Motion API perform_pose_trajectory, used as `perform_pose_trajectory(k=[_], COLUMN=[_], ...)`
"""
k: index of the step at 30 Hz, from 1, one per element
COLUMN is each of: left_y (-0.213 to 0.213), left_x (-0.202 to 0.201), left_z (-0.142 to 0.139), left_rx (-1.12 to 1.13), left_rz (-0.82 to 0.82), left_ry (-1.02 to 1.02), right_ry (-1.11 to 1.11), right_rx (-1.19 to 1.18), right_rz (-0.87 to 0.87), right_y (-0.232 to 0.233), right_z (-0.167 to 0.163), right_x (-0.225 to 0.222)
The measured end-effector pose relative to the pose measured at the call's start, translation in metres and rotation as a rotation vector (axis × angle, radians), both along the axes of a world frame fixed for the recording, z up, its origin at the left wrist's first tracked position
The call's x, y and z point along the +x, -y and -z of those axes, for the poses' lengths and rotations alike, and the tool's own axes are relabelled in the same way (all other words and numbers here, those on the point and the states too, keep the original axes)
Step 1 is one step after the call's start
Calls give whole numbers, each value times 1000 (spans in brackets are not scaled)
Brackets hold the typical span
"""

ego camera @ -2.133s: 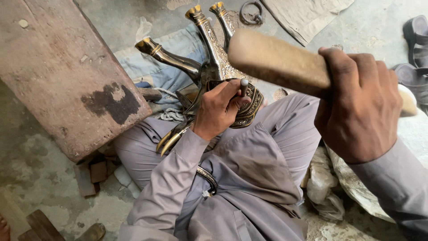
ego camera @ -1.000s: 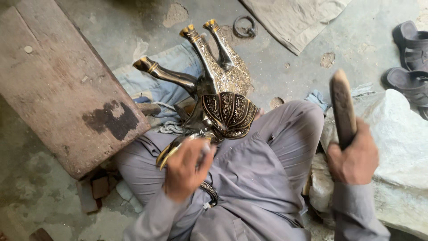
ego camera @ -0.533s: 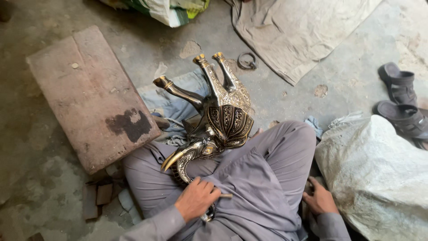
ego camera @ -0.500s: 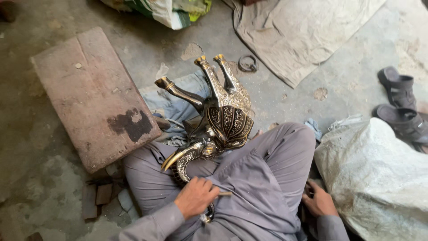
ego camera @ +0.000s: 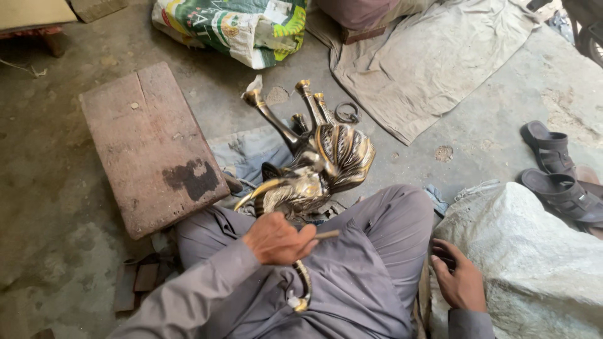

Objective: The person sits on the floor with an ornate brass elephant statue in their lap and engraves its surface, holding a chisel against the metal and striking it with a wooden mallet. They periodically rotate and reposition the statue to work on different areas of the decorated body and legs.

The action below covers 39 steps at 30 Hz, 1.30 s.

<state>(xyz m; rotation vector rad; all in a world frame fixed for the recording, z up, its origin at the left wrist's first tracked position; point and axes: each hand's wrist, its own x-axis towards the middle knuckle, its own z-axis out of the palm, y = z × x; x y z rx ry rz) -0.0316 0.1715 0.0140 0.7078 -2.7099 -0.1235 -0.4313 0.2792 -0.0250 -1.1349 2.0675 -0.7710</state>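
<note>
Brass-coloured metal animal figurine [ego camera: 320, 166] is lying legs-up across the lap; left hand [ego camera: 276, 238] is gripping a thin rod [ego camera: 325, 235], right hand [ego camera: 460, 279] is resting open-fingered against a white sack [ego camera: 534, 263] (reddish wooden board [ego camera: 151, 147] crowding leftward).

A bare concrete floor [ego camera: 56, 207] is carrying a wooden block [ego camera: 151, 147], a grey cloth [ego camera: 433, 63], a printed sack [ego camera: 232, 28], a metal ring [ego camera: 347, 113] and two sandals [ego camera: 559, 172].
</note>
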Motion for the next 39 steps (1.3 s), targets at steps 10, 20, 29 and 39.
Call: perform_pose_trajectory(k=[10,20,29,39], left_y=[74,142,156,150], left_x=[-90,-118,-106,88], left_z=[-109,-117,-130,-60], left_rx=[-47,-110,16,-30], left_rz=[-226,-391,-468,-994], left_ry=[-289,-502,-741,-669], right_ry=[249,608,-413,855], right_rx=[-201,-1007,-753,-843], right_rz=[160,-153,-60,-167], right_y=[5,115,200,303], right_z=[1,-85,-130,-147], right_x=[20,176,170,138])
